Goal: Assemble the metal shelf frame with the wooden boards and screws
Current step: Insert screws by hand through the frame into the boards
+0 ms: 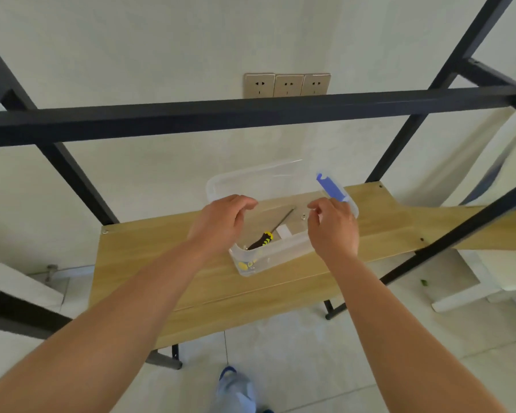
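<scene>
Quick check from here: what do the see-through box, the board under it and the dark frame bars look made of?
Clear rectangular box: looks like glossy transparent plastic; the black-and-yellow-handled screwdriver shows through its wall. Light tan board: wood-grain streaks with a matte face, probably laminate or veneer; cannot tell which. Dark crossbar of the frame: straight square-edged tube, matte dark coating, likely painted metal.

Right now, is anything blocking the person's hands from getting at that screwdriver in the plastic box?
Nothing visible does. The clear box sits open on the wooden board, its lid tipped up behind. The screwdriver lies uncovered inside. The left hand and right hand hover above the box's rim, fingers loosely curled, holding nothing.
</scene>
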